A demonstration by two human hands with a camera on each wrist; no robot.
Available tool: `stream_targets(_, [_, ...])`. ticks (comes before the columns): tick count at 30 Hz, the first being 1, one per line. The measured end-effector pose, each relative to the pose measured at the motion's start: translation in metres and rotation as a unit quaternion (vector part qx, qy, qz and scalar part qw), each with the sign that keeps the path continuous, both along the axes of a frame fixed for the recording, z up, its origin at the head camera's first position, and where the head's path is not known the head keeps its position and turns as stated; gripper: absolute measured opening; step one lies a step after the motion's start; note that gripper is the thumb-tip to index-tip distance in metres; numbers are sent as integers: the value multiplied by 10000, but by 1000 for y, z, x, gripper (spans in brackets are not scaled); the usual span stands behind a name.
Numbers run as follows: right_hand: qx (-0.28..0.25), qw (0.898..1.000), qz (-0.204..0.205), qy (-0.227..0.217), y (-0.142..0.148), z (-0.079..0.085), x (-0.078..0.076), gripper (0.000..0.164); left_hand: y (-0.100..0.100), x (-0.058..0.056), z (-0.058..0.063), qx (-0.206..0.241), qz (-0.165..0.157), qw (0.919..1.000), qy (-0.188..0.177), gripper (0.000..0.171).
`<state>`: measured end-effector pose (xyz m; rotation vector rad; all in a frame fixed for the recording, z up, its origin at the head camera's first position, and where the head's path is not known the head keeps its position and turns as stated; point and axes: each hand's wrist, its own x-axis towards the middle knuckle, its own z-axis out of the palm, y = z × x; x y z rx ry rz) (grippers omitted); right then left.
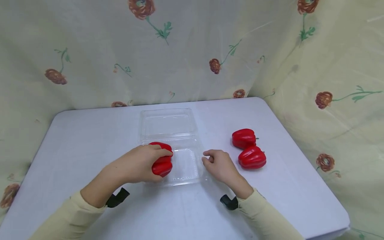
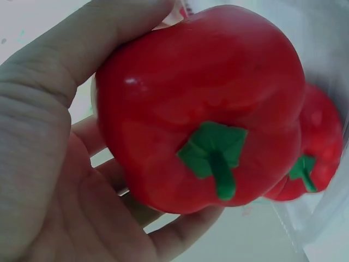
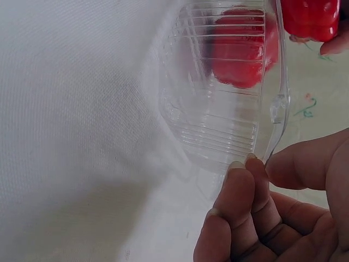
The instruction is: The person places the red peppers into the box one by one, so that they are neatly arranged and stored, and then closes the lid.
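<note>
My left hand (image 1: 144,163) grips a red bell pepper (image 2: 202,98) with a green stem, its fingers spread around the sides. That pepper is raised over the left part of a clear plastic clamshell container (image 1: 187,166). Another red bell pepper (image 3: 240,60) sits inside the container, partly covered by the left hand in the head view. At the container's right side, my right hand (image 1: 220,165) pinches the rim between thumb and fingertips. The container's lid (image 1: 168,123) lies folded back, away from me.
Two more red bell peppers (image 1: 244,138) lie side by side on the white table (image 1: 90,133), to the right of the right hand. A flower-patterned cloth (image 1: 192,50) hangs behind the table and along its right side.
</note>
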<state>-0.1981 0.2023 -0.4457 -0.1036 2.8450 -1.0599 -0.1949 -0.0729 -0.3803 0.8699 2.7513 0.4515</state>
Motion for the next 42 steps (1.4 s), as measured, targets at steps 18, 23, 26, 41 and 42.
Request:
stream_targets(18, [-4,10000,86,19,-5,1,0,34,-3,6,-22,333,2,9989,321,83])
stream_targets(23, [27,10000,73,21,-4,2,-1,34,-11,7,-20,470,88,9983,348,80])
stream_targets(26, [15,10000,46,14,-3,2,-1,34,-14,8,-20,538,186,9980,263,80])
stream_targets(41, [-54,10000,-20,18,-1,1,2,34,-26,11,-41,1497,711,9862,-37,78])
stream_targets(42, [-48,10000,-17,18,-1,0,2,34,-27,12,-43,1583,728,9847,7,78])
